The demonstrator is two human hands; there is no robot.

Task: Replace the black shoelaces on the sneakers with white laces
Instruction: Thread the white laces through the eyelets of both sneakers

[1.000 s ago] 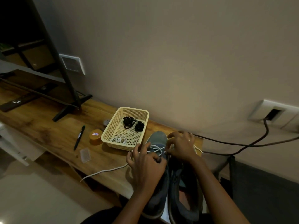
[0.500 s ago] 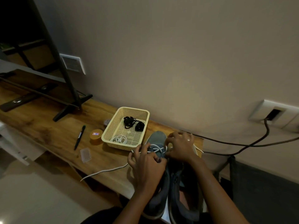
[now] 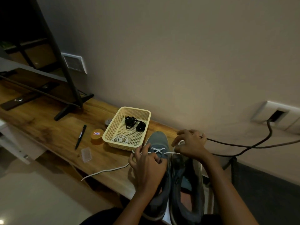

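Observation:
Two grey sneakers lie side by side at the wooden shelf's near end: the left sneaker and the right sneaker. A white lace crosses the left sneaker's lowest eyelets. My left hand pinches the lace's left run at the shoe's side. My right hand pinches its right run and holds it taut. The lace's loose tail trails left over the shelf edge. The cream basket holds black laces and a coiled white lace.
On the wooden shelf lie a black pen, an orange round tin and a small clear case. A television stand is at the left. Dark cables run from a wall socket.
My right hand has moved right and away from the left sneaker, drawing the white lace taut. The crossed lace on the toe is now uncovered. My left hand has stayed in place.

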